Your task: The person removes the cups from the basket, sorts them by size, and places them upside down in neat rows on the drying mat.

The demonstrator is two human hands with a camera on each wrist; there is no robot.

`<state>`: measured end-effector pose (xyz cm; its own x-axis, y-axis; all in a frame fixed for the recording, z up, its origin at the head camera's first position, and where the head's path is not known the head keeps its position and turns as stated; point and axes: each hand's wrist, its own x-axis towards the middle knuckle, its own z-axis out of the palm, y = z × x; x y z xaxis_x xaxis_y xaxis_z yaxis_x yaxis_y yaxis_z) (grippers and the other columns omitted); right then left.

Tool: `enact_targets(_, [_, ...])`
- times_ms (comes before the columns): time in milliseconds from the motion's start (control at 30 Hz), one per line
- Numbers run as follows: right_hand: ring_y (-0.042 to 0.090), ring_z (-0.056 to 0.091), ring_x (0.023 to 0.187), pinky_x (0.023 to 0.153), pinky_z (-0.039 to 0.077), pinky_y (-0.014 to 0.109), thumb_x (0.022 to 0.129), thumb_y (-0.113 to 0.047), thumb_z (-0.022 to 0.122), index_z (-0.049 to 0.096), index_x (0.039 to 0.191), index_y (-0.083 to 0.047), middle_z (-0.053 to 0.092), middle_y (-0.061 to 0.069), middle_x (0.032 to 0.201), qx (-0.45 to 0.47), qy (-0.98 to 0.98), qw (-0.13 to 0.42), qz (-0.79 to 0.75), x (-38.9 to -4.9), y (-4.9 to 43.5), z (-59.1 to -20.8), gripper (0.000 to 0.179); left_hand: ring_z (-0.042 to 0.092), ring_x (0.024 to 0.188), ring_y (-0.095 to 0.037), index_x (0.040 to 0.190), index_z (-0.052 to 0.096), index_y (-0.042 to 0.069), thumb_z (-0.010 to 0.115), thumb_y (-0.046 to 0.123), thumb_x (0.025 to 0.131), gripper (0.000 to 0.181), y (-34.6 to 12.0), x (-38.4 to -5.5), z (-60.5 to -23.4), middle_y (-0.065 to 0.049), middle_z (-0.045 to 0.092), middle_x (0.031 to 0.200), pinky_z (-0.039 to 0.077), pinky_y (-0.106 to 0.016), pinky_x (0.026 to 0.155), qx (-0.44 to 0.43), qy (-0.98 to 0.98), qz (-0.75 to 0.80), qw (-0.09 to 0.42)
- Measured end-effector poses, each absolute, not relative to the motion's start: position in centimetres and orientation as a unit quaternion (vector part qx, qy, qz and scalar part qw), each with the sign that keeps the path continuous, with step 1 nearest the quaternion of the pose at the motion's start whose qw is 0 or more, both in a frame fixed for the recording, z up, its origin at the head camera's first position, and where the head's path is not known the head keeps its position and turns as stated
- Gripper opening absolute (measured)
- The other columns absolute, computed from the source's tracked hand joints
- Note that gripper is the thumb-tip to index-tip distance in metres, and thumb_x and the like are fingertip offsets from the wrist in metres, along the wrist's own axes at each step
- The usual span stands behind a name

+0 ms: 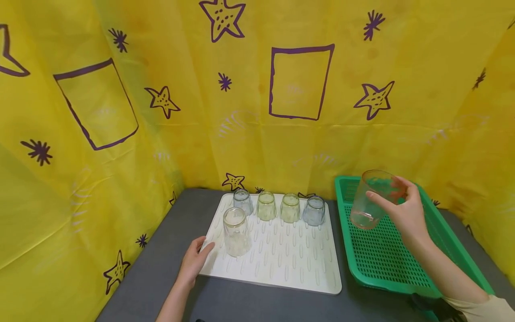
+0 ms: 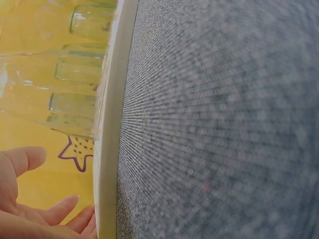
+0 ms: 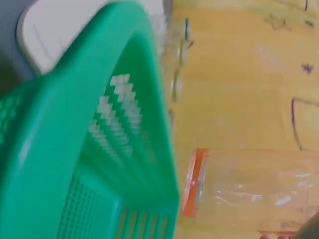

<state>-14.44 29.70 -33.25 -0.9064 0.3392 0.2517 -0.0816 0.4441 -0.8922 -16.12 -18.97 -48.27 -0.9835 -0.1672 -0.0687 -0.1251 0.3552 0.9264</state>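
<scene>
My right hand [image 1: 408,214] grips a clear, pink-tinted drinking glass [image 1: 372,201], thumb on one side and fingers on the other, slightly tilted above the green basket [image 1: 346,241]. In the right wrist view the glass [image 3: 254,189] shows a thick orange end beside the basket wall [image 3: 134,124]. At the left edge of a white ridged drying mat [image 1: 281,264], my left hand [image 1: 193,259] touches the rim with fingers extended. Nearest to it on the mat stands a tall clear glass [image 1: 236,235], narrower end up.
Along the mat's back edge stand a bluish glass [image 1: 242,203], a yellow-green glass [image 1: 266,206], another yellow-green glass [image 1: 290,209] and a blue-grey glass [image 1: 314,211]. A yellow patterned curtain [image 1: 249,147] hangs behind the dark grey table [image 1: 161,250].
</scene>
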Motion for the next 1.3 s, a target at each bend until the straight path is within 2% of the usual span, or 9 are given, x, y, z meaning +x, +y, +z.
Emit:
enact_targets(167, [0.006,0.037,0.104,0.079,0.035,0.012,0.089,-0.026,0.072,0.03,0.148,-0.01,0.038,-0.013,0.125,-0.031,-0.823,0.198,0.531,-13.5,27.7,-32.8,0.074,0.035,0.133,-0.046,0.14,0.038,-0.01,0.059,0.023,0.098,0.057,-19.0,-16.2,-48.0,-0.033,0.04,0.142,0.03,-0.055,0.109,0.09,-0.806,-0.583,0.038])
enact_targets(267, [0.007,0.04,0.105,0.08,0.036,0.014,0.09,-0.024,0.072,0.032,0.147,-0.012,0.04,-0.01,0.126,-0.004,-0.826,0.189,0.531,-13.0,26.5,-32.9,0.071,0.037,0.133,-0.042,0.141,0.038,-0.007,0.06,0.02,0.098,0.056,-18.7,-16.2,-47.6,-0.03,0.041,0.142,0.032,-0.052,0.108,0.094,-0.794,-0.598,0.06])
enact_targets(433, [0.011,0.048,0.099,0.078,0.04,0.019,0.09,-0.023,0.072,0.034,0.148,-0.016,0.042,-0.001,0.132,0.029,-0.832,0.158,0.532,-12.3,24.7,-33.5,0.07,0.049,0.125,-0.026,0.136,0.049,0.001,0.063,0.014,0.095,0.045,-17.9,-15.7,-46.4,-0.016,0.053,0.135,0.042,-0.027,0.098,0.097,-0.752,-0.634,0.15])
enact_targets(533, [0.01,0.053,0.097,0.077,0.044,0.02,0.09,-0.022,0.072,0.034,0.148,-0.018,0.042,0.001,0.134,0.046,-0.833,0.14,0.534,-12.1,23.8,-34.0,0.07,0.058,0.111,-0.016,0.127,0.056,-0.002,0.064,0.004,0.093,0.035,-17.1,-15.1,-45.3,-0.006,0.062,0.121,0.047,-0.016,0.087,0.044,-0.71,-0.669,0.215])
enact_targets(633, [0.013,0.055,0.099,0.077,0.049,0.023,0.088,-0.019,0.073,0.035,0.148,-0.017,0.042,0.003,0.135,0.064,-0.83,0.126,0.54,-12.1,22.9,-34.5,0.071,0.061,0.099,-0.014,0.119,0.057,-0.01,0.061,-0.008,0.09,0.029,-15.9,-14.5,-44.2,-0.006,0.065,0.11,0.05,-0.018,0.083,-0.058,-0.674,-0.696,0.24])
enact_targets(733, [0.019,0.051,0.106,0.076,0.052,0.028,0.086,-0.017,0.075,0.035,0.147,-0.016,0.043,0.006,0.134,0.084,-0.824,0.108,0.55,-12.1,22.1,-35.0,0.073,0.062,0.099,-0.019,0.12,0.054,-0.012,0.059,-0.013,0.089,0.031,-14.6,-14.0,-43.4,-0.012,0.063,0.112,0.052,-0.023,0.083,-0.166,-0.671,-0.693,0.204])
enact_targets(900, [0.024,0.044,0.117,0.086,0.048,0.042,0.084,-0.015,0.077,0.038,0.146,-0.017,0.043,0.007,0.136,0.123,-0.818,0.083,0.556,-12.0,21.0,-36.0,0.074,0.058,0.111,-0.03,0.133,0.051,0.003,0.067,-0.003,0.087,0.049,-12.0,-13.2,-42.3,-0.019,0.056,0.126,0.051,-0.033,0.089,-0.254,-0.699,-0.663,0.086])
enact_targets(1100, [0.019,0.043,0.119,0.096,0.041,0.051,0.082,-0.013,0.078,0.04,0.144,-0.02,0.045,0.001,0.138,0.174,-0.806,0.055,0.563,-11.6,19.8,-37.6,0.073,0.051,0.122,-0.031,0.14,0.047,0.02,0.079,0.012,0.082,0.066,-8.8,-12.8,-42.0,-0.002,0.052,0.135,0.049,-0.038,0.095,-0.284,-0.724,-0.628,-0.023])
enact_targets(1300, [0.019,0.046,0.115,0.093,0.044,0.048,0.079,-0.014,0.081,0.042,0.143,-0.022,0.049,0.005,0.131,0.222,-0.799,0.052,0.557,-11.6,18.7,-38.7,0.075,0.049,0.125,-0.02,0.143,0.044,0.024,0.085,0.022,0.076,0.078,-6.6,-13.4,-41.5,0.009,0.05,0.138,0.048,-0.038,0.096,-0.295,-0.738,-0.604,-0.056])
